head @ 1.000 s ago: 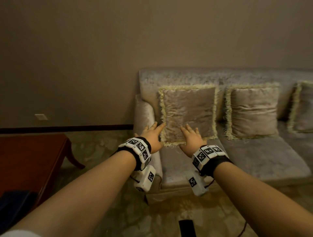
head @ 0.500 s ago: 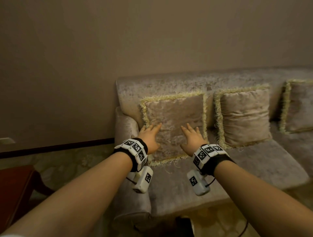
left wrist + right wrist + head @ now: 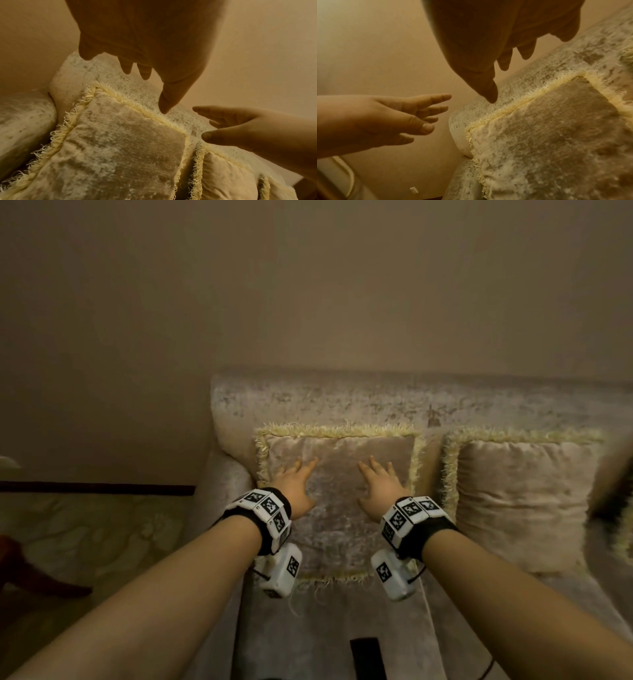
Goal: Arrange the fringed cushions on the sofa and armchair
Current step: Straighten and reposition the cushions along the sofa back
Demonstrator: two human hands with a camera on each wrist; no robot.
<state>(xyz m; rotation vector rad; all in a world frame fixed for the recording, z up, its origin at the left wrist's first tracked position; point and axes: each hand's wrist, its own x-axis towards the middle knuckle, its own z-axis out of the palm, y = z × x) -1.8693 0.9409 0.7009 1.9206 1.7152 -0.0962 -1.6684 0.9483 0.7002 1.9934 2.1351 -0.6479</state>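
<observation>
Head view showed both forearms extended over the sofa (image 3: 342, 628) seat. Left hand (image 3: 294, 491) and right hand (image 3: 380, 491) were held with fingers spread straight, gripping nothing, in front of the fringed cushion (image 3: 339, 529), which leaned upright against the backrest beside the armrest. Second cushion (image 3: 520, 505) stood just beside it.

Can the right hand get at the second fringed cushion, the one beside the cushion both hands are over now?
Probably yes. The right hand hangs open over the first cushion, holding nothing, and the second cushion leans on the sofa back just to its right, with nothing between them.
</observation>
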